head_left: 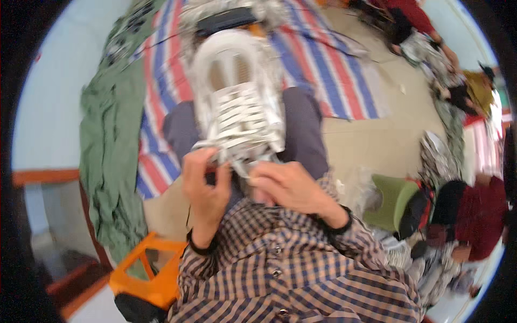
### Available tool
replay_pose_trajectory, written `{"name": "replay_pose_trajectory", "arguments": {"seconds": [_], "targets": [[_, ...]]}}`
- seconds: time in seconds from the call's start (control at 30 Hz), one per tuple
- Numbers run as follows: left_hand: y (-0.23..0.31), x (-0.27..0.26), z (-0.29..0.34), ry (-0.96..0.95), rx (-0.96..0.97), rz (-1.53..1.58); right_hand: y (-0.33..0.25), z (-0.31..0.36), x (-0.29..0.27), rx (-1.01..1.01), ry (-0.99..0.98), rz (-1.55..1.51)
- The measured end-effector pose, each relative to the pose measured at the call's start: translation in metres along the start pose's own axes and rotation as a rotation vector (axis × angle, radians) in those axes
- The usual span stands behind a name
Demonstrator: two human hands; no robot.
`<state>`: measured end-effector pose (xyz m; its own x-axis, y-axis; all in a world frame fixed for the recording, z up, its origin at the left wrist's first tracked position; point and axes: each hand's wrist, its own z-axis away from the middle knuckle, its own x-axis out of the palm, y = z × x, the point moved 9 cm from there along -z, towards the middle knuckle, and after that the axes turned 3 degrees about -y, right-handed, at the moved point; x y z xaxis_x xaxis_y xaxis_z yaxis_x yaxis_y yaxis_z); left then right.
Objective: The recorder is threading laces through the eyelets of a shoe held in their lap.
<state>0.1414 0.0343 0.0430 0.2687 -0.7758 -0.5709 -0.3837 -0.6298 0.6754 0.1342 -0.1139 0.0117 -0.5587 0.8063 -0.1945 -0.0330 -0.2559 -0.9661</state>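
Note:
A white sneaker (239, 90) rests across my lap between my knees, its toe pointing away from me. White laces (237, 128) criss-cross up its front. At the ankle end of the shoe, my left hand (203, 180) pinches a lace between thumb and fingers. My right hand (291, 185) sits just to the right, its fingers closed on another stretch of lace. Motion blur and the fingers hide exactly how the lace ends run between the two hands. More white shoe-like material shows along the sneaker's right side, partly covered by it.
A red, white and blue striped sheet (344, 70) covers the floor ahead. Green cloth (110, 134) lies along the left wall, above an orange stool (153, 272). Beyond the shoe is a dark object (226, 20). On the right are a green chair (389, 199) and several people (484, 215).

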Motion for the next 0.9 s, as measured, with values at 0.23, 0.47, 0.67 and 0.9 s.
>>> {"name": "replay_pose_trajectory", "arguments": {"seconds": [0.23,0.47,0.67,0.9], "targets": [[0.001,-0.016,0.002,0.076,-0.069,0.130,0.019,0.026,-0.001,0.029,-0.063,-0.330],[-0.006,-0.037,-0.015,0.184,-0.023,0.061,0.022,0.018,0.010,-0.040,-0.025,-0.311],[0.001,-0.019,-0.027,0.070,-0.009,-0.008,0.022,0.019,0.015,-0.033,-0.031,-0.245],[0.004,-0.016,-0.025,0.086,0.043,-0.023,0.027,0.018,0.007,-0.035,0.041,-0.299]]}}
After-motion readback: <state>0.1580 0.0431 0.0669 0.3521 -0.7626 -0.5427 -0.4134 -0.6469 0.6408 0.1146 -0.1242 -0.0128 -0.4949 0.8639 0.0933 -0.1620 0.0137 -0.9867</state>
